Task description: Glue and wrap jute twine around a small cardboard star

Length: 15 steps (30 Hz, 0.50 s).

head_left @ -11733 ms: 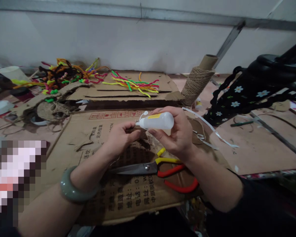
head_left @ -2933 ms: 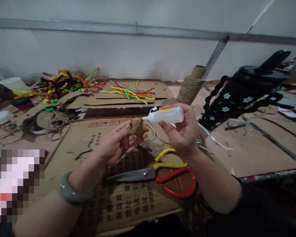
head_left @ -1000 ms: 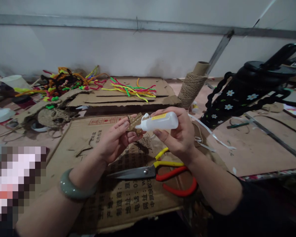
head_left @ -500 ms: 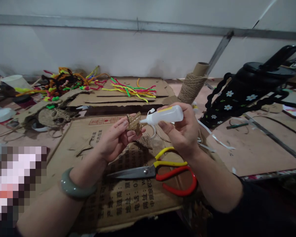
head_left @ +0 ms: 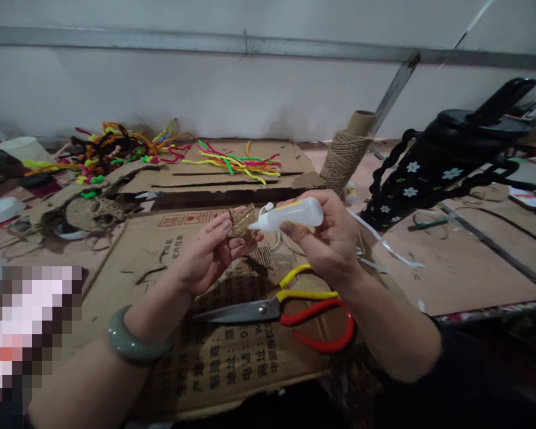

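While the left hand (head_left: pixel 208 253) pinches a glossy brown star-shaped piece (head_left: pixel 240 220) at the frame's centre, the right hand (head_left: pixel 333 238) grips a translucent white plastic squeeze bottle (head_left: pixel 297 213) just right of it, nozzle (head_left: pixel 255 226) at its surface. Too hard a squeeze could flood the star; a slack pinch could drop it near the red-and-yellow-handled steel scissors (head_left: pixel 250 310) below.

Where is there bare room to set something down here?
Bare table front right, between the white strip and grey bar; bare cardboard left, between the torn patch and bangle. Crowded: back left, with pipe cleaners; the middle, with scissors, bottle, left hand and right hand.
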Each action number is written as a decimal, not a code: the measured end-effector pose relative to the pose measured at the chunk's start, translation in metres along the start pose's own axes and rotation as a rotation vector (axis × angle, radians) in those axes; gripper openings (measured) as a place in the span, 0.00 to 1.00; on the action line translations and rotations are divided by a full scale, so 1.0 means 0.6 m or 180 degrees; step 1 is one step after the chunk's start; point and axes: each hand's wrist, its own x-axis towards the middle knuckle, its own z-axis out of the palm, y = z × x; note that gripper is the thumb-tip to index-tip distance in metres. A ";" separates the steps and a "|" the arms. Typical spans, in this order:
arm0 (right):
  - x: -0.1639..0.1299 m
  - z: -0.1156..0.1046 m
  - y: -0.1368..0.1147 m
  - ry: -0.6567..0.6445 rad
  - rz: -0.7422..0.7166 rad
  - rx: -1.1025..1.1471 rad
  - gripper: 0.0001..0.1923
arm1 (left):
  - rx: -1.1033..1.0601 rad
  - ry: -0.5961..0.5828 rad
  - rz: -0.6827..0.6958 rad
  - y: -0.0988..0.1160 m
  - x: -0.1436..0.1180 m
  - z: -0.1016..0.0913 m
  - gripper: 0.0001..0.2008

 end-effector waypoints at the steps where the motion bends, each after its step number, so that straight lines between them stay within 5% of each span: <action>1: 0.000 0.000 0.000 0.0004 -0.0025 -0.0029 0.15 | 0.0004 -0.0008 -0.0009 0.000 0.000 0.000 0.12; 12: 0.004 -0.002 0.003 0.0302 0.0031 0.0225 0.16 | 0.0061 0.0069 -0.0022 0.001 0.001 -0.002 0.13; 15: 0.005 -0.001 0.003 0.0008 0.0072 0.0306 0.16 | -0.0001 0.0054 -0.0028 0.001 0.002 -0.003 0.13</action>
